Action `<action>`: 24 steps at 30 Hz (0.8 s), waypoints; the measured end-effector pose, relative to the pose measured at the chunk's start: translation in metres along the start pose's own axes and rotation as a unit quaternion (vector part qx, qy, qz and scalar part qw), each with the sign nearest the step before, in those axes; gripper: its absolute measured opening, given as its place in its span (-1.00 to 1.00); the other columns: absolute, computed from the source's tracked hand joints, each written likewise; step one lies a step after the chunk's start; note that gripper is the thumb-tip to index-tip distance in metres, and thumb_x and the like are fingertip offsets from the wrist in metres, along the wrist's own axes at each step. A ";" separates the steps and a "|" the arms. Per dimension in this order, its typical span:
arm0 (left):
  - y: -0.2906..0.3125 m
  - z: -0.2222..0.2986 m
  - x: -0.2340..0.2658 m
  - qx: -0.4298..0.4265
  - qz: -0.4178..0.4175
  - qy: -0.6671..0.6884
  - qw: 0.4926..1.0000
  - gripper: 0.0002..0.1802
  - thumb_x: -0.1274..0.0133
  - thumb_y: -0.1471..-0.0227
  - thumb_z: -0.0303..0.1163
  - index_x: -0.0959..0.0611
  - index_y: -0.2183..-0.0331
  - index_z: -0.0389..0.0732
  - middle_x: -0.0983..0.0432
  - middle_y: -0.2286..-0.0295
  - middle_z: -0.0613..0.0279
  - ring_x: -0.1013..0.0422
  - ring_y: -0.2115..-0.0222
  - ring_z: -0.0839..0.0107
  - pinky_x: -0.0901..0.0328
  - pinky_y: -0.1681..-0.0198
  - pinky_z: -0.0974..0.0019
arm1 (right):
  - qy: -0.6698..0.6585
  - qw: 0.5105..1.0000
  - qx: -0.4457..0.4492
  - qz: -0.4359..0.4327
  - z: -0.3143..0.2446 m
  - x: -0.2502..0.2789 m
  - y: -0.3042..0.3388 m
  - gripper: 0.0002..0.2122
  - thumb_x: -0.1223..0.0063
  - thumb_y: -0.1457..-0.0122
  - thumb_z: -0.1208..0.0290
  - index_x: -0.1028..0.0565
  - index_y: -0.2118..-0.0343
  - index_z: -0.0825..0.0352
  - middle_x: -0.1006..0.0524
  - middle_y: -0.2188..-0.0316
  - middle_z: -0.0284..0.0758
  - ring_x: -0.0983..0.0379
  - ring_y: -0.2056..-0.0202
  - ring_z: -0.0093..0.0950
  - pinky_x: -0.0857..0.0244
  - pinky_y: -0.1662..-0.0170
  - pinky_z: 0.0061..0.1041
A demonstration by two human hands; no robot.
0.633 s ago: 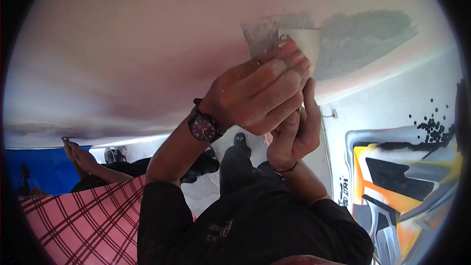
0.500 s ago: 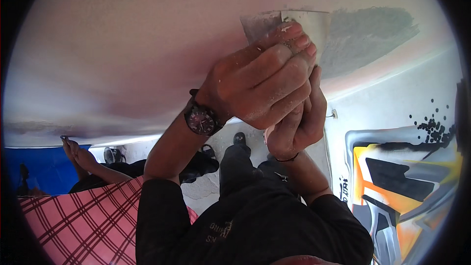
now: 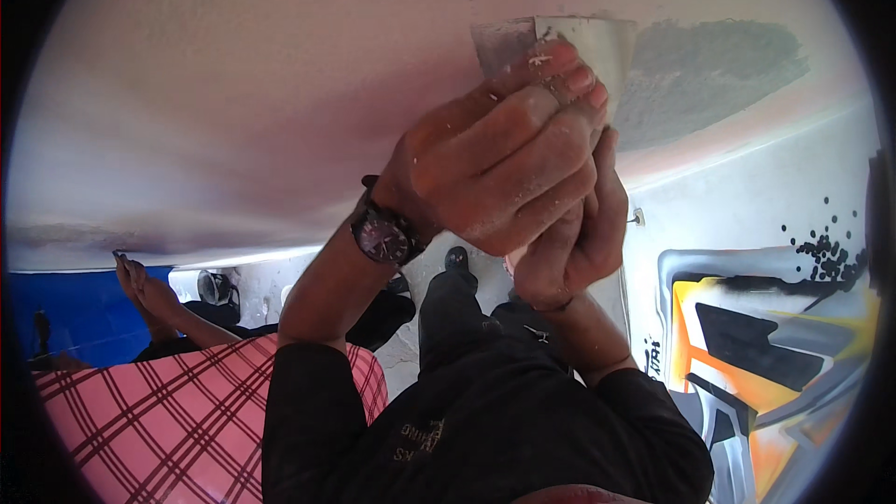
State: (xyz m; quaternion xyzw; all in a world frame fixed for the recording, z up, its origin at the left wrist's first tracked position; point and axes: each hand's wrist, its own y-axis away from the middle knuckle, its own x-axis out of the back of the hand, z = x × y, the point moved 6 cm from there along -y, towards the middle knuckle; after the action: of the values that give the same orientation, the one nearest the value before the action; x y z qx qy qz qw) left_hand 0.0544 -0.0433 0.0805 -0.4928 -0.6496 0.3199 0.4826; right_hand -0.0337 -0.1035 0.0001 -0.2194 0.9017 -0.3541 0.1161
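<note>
A wide scraper blade lies against the pinkish-white surface above me, one part of it dark and the other pale. Its grip is hidden inside my hands. My left hand, dusty with pale flakes and wearing a dark watch at the wrist, is closed round the scraper with its fingertips near the blade. Partly covered behind it, my right hand is closed too, fingers wrapped upward along the same tool. To the blade's right, a rough grey patch shows on the surface.
At left, another person in a pink plaid top works with their hands against the same surface, beside a blue panel. On the right is a pale wall with a bold painted design. My shoe stands on grey floor.
My hands and the scraper have shifted slightly right in the picture, as has the grey patch. More of the plaid top shows beside my left arm. Both hands keep their grip.
</note>
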 end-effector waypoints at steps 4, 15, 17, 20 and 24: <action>0.011 -0.002 0.017 0.035 -0.030 0.022 0.999 -0.85 -0.26 0.08 -0.51 -0.74 0.36 -0.29 -0.61 0.30 0.20 -0.53 0.19 0.34 -0.53 0.00 0.19 | 0.054 0.998 0.036 0.003 -0.010 -0.011 0.008 -0.59 0.19 -0.28 0.49 -0.35 -0.13 0.64 -0.60 0.44 -0.19 -0.40 0.56 -0.65 -0.30 0.47 -0.66; 0.007 -0.006 0.037 0.009 0.037 -0.006 0.999 -0.88 -0.27 0.07 -0.53 -0.74 0.38 -0.28 -0.61 0.32 0.24 -0.54 0.24 0.37 -0.55 0.04 0.22 | 0.053 0.995 0.085 0.023 -0.025 -0.022 0.012 -0.58 0.15 -0.24 0.50 -0.35 -0.12 0.63 -0.64 0.32 -0.08 -0.49 0.54 -0.56 -0.37 0.42 -0.64; 0.016 -0.003 0.035 0.013 0.020 -0.004 1.000 -0.88 -0.27 0.08 -0.53 -0.74 0.37 -0.28 -0.61 0.32 0.24 -0.54 0.24 0.37 -0.54 0.03 0.22 | -0.038 0.999 0.003 -0.027 -0.018 -0.020 0.016 -0.58 0.15 -0.25 0.49 -0.35 -0.12 0.64 -0.63 0.37 -0.14 -0.50 0.53 -0.55 -0.37 0.42 -0.64; 0.011 -0.003 0.023 0.009 0.016 0.003 1.000 -0.87 -0.27 0.09 -0.54 -0.74 0.37 -0.28 -0.61 0.31 0.24 -0.54 0.24 0.38 -0.54 0.03 0.23 | 0.065 0.997 0.041 -0.004 -0.017 -0.018 0.004 -0.57 0.16 -0.26 0.48 -0.33 -0.13 0.65 -0.61 0.46 -0.19 -0.46 0.56 -0.59 -0.35 0.44 -0.63; 0.015 0.008 0.007 0.024 0.002 0.023 0.999 -0.87 -0.29 0.11 -0.53 -0.74 0.38 -0.28 -0.61 0.29 0.24 -0.54 0.23 0.39 -0.54 0.03 0.23 | 0.001 1.000 0.003 -0.024 -0.009 -0.001 0.008 -0.57 0.17 -0.28 0.48 -0.32 -0.13 0.67 -0.58 0.53 -0.22 -0.40 0.59 -0.65 -0.32 0.47 -0.65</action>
State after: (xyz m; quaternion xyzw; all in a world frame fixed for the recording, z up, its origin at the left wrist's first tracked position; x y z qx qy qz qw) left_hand 0.0513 -0.0319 0.0667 -0.4894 -0.6297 0.3248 0.5085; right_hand -0.0384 -0.0930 0.0013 -0.2404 0.8953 -0.3595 0.1069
